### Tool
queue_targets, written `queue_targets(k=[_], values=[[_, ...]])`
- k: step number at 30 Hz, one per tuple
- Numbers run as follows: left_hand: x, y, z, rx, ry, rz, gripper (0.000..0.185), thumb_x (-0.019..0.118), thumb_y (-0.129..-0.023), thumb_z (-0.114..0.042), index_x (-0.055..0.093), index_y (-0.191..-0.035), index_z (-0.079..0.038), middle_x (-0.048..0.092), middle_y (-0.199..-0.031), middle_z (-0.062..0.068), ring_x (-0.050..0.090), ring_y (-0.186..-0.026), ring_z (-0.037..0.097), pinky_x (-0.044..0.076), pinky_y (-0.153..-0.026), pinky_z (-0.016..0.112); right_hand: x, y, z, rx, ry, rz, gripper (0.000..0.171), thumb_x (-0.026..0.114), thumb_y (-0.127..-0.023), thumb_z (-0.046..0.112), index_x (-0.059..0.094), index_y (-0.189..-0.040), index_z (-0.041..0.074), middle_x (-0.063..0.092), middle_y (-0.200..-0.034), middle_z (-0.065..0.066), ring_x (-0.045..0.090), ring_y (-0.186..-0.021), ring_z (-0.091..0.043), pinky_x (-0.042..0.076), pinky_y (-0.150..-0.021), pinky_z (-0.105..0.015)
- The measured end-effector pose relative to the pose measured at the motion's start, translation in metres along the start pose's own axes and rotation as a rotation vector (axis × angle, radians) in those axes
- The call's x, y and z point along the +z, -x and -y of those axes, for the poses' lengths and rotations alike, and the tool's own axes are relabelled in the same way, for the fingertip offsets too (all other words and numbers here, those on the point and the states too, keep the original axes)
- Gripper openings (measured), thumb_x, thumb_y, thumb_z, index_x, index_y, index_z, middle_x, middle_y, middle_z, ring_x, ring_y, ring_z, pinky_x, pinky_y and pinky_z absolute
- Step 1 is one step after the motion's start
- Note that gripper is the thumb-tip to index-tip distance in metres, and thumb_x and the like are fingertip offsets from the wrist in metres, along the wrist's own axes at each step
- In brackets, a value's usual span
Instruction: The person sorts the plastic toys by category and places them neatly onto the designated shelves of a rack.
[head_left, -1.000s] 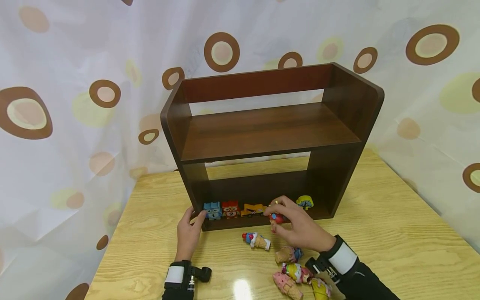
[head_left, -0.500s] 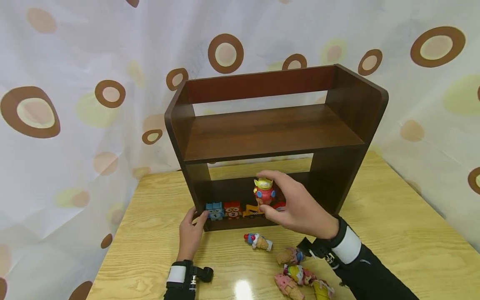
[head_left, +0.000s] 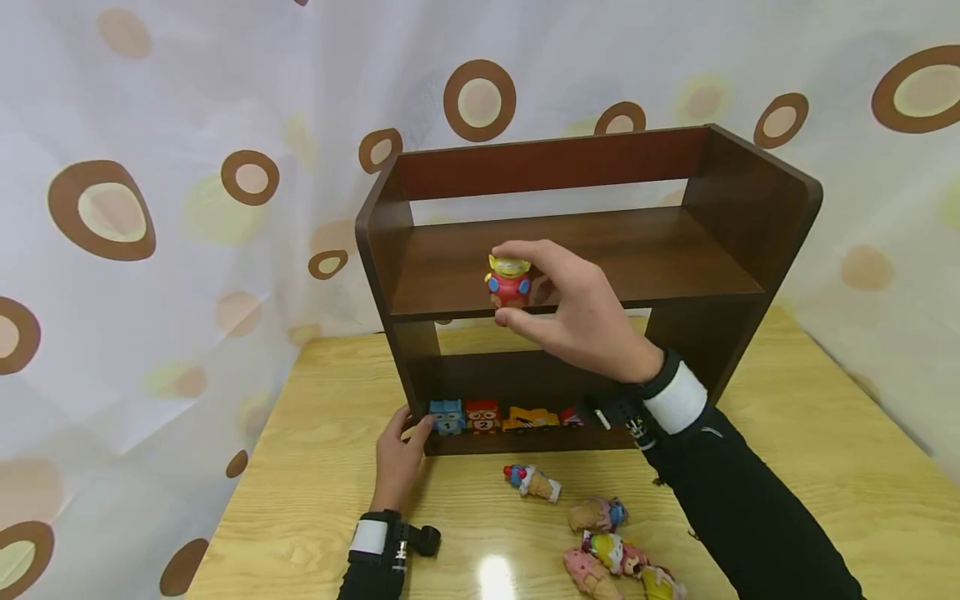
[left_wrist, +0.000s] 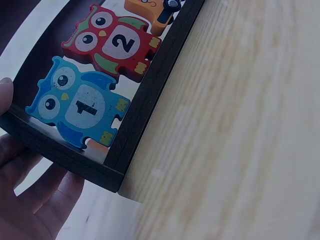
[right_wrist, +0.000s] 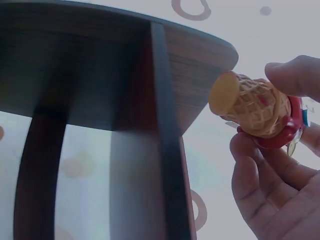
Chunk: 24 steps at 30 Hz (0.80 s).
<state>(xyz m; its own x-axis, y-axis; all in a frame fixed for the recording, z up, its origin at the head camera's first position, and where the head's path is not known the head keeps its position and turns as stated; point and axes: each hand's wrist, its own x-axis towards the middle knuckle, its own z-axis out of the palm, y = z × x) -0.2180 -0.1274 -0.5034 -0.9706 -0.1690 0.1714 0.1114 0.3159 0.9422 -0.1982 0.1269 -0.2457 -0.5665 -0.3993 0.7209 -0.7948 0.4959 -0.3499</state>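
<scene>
My right hand (head_left: 588,321) pinches a small toy figurine (head_left: 508,283) between thumb and fingertips, in front of the upper board of a dark brown wooden shelf (head_left: 630,246). The figurine has a yellow eared head and a red body. In the right wrist view its base is a waffle-patterned ice cream cone (right_wrist: 252,102). Low on the shelf's left side panel, my left hand (head_left: 400,462) grips the edge, thumb inside and fingers outside. Beside that thumb stand a blue owl block numbered 1 (left_wrist: 82,105) and a red owl block numbered 2 (left_wrist: 117,45).
A yellow truck toy (head_left: 530,418) and a partly hidden red toy (head_left: 572,415) share the lower board with the owls. One ice cream toy (head_left: 532,482) lies before the shelf on the wooden table (head_left: 277,500). Several more, including a pink cone (head_left: 591,573), lie at front right.
The right hand has lifted the figurine from the lower board up to the height of the upper board. The left hand keeps its grip on the side panel. The head view has shifted slightly.
</scene>
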Motion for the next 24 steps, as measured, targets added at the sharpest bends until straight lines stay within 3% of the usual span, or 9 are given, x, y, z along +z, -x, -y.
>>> queue_targets(k=[5,12,24], values=[[-0.001,0.001,-0.001,0.010,0.006,-0.017,0.040,0.064,-0.097,-0.030,0.061,-0.133,-0.013,0.065,-0.133,0.012,0.059,-0.125,0.034,0.052,-0.100,0.054,0.000,-0.019,-0.002,-0.002,-0.004,0.002,0.059,0.081,-0.081,0.010,0.057,-0.135,0.004,0.065,-0.113,-0.012,0.059,-0.081,-0.017,0.053,-0.072,-0.029],[0.003,0.001,-0.001,0.017,0.001,-0.013,0.040,0.064,-0.096,-0.029,0.061,-0.133,-0.012,0.064,-0.134,0.012,0.058,-0.126,0.035,0.052,-0.101,0.054,0.006,-0.032,-0.007,0.041,-0.031,0.022,0.041,0.075,-0.087,0.009,0.066,-0.127,0.010,0.061,-0.118,-0.012,0.053,-0.081,-0.018,0.047,-0.072,-0.028],[0.011,0.007,-0.001,0.050,0.007,0.001,0.037,0.064,-0.096,-0.029,0.062,-0.131,-0.014,0.065,-0.133,0.011,0.059,-0.125,0.035,0.053,-0.099,0.053,0.015,-0.046,-0.011,0.087,0.001,0.057,0.033,0.068,-0.091,0.011,0.065,-0.124,0.007,0.061,-0.117,-0.015,0.054,-0.086,-0.023,0.049,-0.075,-0.032]])
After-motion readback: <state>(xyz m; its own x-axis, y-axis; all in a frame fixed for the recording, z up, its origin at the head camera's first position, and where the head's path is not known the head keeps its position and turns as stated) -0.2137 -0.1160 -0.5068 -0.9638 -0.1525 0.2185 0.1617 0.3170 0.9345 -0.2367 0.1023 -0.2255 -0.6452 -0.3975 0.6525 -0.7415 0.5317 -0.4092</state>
